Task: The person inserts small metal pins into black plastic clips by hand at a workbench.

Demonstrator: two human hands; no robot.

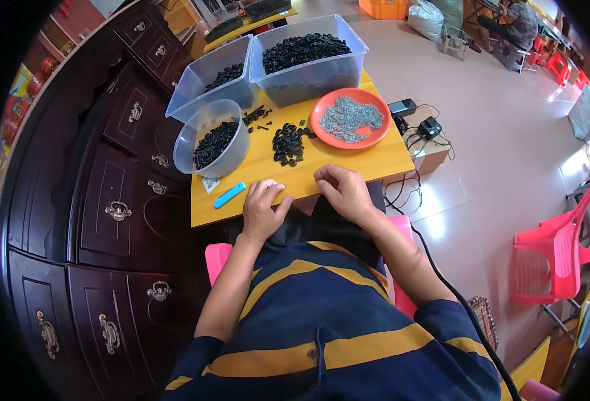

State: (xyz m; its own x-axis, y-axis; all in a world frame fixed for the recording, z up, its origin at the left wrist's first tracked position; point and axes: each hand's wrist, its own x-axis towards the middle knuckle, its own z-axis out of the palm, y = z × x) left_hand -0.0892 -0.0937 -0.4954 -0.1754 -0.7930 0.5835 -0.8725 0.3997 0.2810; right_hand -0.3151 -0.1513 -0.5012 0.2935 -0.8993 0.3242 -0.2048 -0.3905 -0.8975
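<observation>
My left hand [263, 208] rests at the front edge of the yellow table [295, 175], thumb apart from the loosely bent fingers, with nothing visible in it. Just left of it lies a light-blue handled tool [229, 195]. My right hand [347, 194] is at the same edge, its fingers curled in toward the thumb; whatever they may hold is hidden. Beyond the hands, a small heap of black, ring-like plastic parts [288, 144] is spread on the tabletop. An orange-red plate [319, 127] bears many small silvery metal pieces [351, 117].
A round clear tub [182, 144] and two clear bins [174, 100], [308, 80] hold black parts. Loose black pieces [258, 117] lie between them. A dark wooden cabinet [107, 174] stands left. Cables [415, 190], a box [425, 144] and a pink chair [555, 247] are right.
</observation>
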